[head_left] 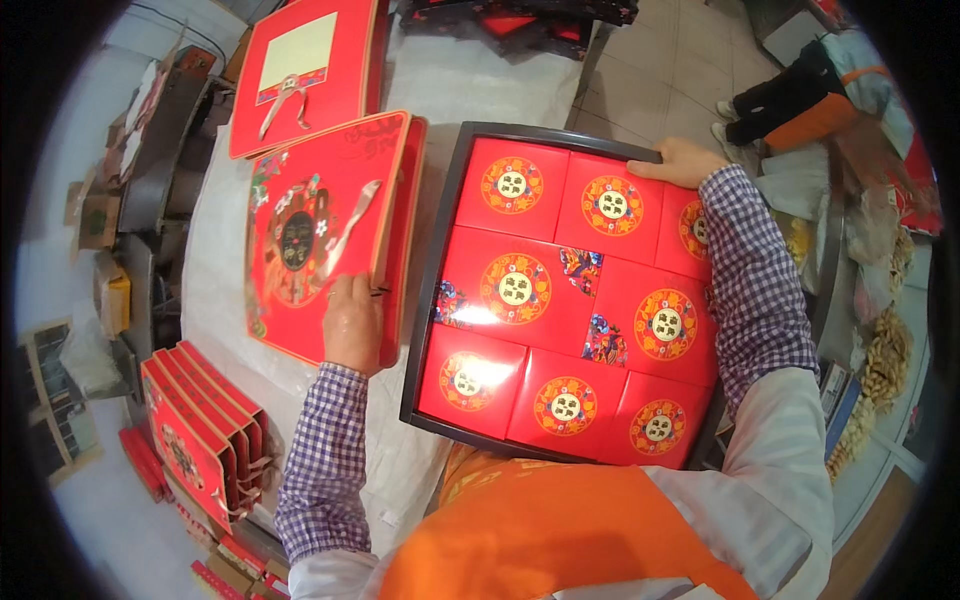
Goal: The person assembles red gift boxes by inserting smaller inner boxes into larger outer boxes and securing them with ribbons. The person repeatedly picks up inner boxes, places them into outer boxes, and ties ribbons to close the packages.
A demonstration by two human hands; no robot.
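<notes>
A black-rimmed tray (pixel 433 290) filled with red square boxes (pixel 560 407) bearing round gold emblems is tilted in front of my body. My right hand (pixel 682 163) grips its far right rim, thumb on top, while the checked sleeve lies across the right-hand boxes. My left hand (pixel 355 322) is closed on the near right edge of a flat red gift box (pixel 290 170) with a floral medallion and a pale ribbon. That box is slightly blurred; the fingertips are partly hidden. It overlaps a second red gift box (pixel 350 60) with a cream panel behind it.
Folded red cases (pixel 185 440) with ribbons stand in a row at lower left. The table has a white cover (pixel 210 270). Dark red-and-black pieces (pixel 520 25) lie at its far end. Shelving (pixel 165 150) runs along the left; a person's legs (pixel 790 95) show at far right.
</notes>
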